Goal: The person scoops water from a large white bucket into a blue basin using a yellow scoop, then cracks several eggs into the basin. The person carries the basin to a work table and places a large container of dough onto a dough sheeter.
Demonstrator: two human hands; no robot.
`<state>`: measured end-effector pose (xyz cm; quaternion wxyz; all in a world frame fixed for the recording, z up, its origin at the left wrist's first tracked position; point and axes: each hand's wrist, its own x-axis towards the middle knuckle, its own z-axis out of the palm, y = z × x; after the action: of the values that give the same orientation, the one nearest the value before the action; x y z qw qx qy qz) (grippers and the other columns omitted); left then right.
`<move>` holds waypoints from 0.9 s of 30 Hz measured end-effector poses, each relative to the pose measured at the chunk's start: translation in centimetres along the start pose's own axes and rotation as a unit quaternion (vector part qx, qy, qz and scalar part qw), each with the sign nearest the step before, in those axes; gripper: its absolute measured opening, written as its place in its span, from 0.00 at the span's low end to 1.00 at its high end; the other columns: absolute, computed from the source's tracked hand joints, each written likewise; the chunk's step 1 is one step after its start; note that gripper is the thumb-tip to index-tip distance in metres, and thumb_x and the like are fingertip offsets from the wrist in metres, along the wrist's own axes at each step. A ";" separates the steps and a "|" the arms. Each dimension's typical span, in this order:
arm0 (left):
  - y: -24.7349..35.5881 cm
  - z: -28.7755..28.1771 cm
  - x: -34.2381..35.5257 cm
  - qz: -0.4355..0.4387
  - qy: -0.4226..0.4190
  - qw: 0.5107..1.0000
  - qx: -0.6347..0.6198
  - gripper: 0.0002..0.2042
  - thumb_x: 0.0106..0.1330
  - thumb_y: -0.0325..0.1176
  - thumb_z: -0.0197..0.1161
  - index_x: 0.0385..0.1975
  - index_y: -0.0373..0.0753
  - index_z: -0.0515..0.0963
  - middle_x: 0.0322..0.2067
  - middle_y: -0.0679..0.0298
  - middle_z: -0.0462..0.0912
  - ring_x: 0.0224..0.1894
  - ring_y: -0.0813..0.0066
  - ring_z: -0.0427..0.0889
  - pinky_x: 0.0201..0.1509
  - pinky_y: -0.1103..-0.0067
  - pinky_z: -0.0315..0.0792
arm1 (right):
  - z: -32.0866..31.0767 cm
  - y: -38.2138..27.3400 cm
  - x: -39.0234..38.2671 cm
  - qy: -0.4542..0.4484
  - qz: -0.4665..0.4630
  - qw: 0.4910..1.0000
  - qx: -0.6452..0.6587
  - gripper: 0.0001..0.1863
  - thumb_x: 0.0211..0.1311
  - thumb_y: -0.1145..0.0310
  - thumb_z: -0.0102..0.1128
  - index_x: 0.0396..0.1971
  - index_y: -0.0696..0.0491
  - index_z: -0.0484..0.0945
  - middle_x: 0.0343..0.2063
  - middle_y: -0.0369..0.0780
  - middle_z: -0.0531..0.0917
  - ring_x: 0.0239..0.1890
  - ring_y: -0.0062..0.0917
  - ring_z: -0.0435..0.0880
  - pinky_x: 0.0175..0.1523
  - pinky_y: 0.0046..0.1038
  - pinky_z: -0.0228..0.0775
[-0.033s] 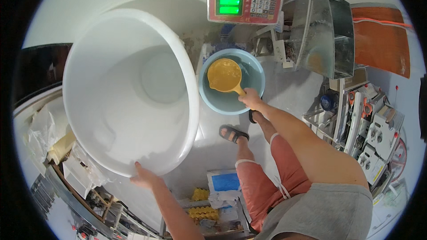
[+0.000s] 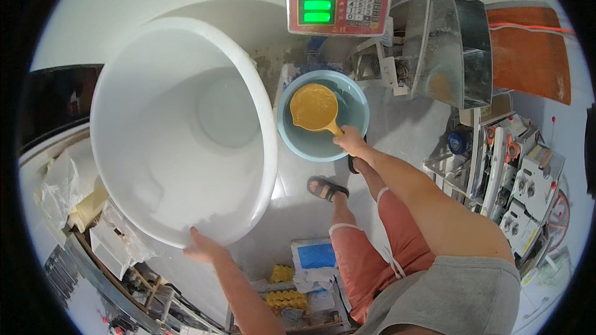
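Note:
My left hand grips the near rim of a large white plastic tub, which is tilted so its empty inside faces me. My right hand is closed on the handle of a yellow scoop. The scoop's bowl lies inside a light blue round basin on the floor, just right of the tub. The basin touches or nearly touches the tub's rim.
A red weighing scale with green displays stands behind the basin. A metal machine and an orange board are at the right rear. Shelves with boxes line the right. Egg trays, a blue-white bag and plastic bags lie near me.

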<state>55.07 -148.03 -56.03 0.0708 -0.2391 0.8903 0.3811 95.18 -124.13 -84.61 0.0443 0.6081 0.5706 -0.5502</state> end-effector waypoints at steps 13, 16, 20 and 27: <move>-0.1 -0.6 -0.1 0.031 0.035 0.997 0.061 0.29 0.73 0.33 0.68 0.64 0.21 0.62 0.57 0.36 0.77 0.56 0.43 0.85 0.58 0.55 0.88 | -0.5 -3.8 -10.9 0.036 0.031 0.984 0.175 0.16 0.65 0.64 0.68 0.43 0.61 0.81 0.21 0.38 0.80 0.18 0.23 0.78 0.22 0.31 0.71; -0.4 -0.7 0.3 0.036 0.034 0.995 0.084 0.29 0.73 0.33 0.66 0.64 0.20 0.61 0.57 0.35 0.77 0.56 0.42 0.85 0.57 0.54 0.88 | -1.1 -4.3 -12.5 0.025 0.044 0.986 0.157 0.19 0.66 0.61 0.66 0.48 0.61 0.82 0.22 0.37 0.81 0.19 0.23 0.79 0.24 0.31 0.72; -0.1 -1.2 -0.4 0.025 0.031 0.995 0.087 0.31 0.72 0.34 0.67 0.64 0.20 0.61 0.57 0.35 0.77 0.56 0.40 0.85 0.56 0.52 0.87 | -1.5 -4.5 -14.7 0.028 0.043 0.989 0.140 0.18 0.66 0.61 0.67 0.46 0.60 0.82 0.22 0.37 0.80 0.18 0.22 0.78 0.24 0.31 0.71; -2.8 -1.0 3.1 0.060 0.068 0.985 0.146 0.31 0.71 0.36 0.69 0.65 0.22 0.64 0.58 0.36 0.78 0.56 0.40 0.85 0.55 0.54 0.86 | -2.0 -3.5 -15.7 0.039 0.016 0.988 0.149 0.18 0.65 0.60 0.70 0.44 0.61 0.84 0.21 0.37 0.81 0.19 0.20 0.78 0.24 0.30 0.69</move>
<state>53.74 -151.58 -58.17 0.0212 -0.1974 0.9520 0.2330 97.79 -131.72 -70.49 -0.0605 0.6378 0.4737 -0.6043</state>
